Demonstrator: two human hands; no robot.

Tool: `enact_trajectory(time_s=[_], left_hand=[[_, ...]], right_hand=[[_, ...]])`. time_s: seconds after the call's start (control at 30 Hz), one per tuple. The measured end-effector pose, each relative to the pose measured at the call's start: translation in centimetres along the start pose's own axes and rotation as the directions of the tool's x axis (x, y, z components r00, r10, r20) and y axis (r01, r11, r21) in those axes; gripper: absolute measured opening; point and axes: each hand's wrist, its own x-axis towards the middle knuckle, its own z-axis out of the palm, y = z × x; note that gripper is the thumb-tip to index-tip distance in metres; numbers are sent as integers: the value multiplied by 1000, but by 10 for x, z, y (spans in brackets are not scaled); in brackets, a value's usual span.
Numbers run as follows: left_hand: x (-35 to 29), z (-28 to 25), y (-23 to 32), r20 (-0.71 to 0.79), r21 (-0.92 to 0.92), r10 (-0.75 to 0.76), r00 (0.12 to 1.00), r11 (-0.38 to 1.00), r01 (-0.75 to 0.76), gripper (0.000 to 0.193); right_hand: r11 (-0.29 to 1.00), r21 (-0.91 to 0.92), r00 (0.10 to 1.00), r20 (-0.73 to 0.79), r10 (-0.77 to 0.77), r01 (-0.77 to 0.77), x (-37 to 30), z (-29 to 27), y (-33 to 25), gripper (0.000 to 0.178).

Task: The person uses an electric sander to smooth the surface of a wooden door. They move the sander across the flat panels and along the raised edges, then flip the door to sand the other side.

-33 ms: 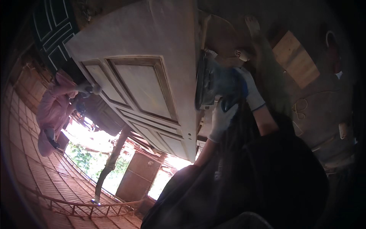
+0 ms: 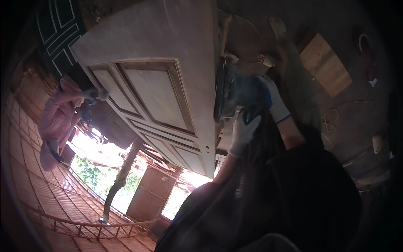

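A power sander point(image 2: 228, 90) is pressed against the edge of a pale panelled door point(image 2: 159, 92) — gripped from above by the gloved right hand point(image 2: 262, 98), fingers closed round its body, and steadied below by the gloved left hand point(image 2: 243, 132), also wrapped on it.

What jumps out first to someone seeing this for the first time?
A big pale panelled wooden door fills the upper middle. At its right edge two gloved hands, left and right, grip a blue power sander pressed against the door's side. At far left, another person in pink works.
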Motion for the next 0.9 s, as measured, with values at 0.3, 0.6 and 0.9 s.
enact_trajectory(time_s=[0.3,0.6,0.9], left_hand=[[-9,-3,-30,-11,-5,-28,1000,1000,28,44],[52,38,30,-15,-277,89,996,957,-89,35],[39,91,39,-51,-409,-54,997,912,29,36]], right_hand=[[977,118,980,-72,187,-178,-35,39,-49,22],[940,-291,969,-115,-220,179,-4,57,-172,38],[817,-543,979,54,-198,195,-2,55,-212,39]])
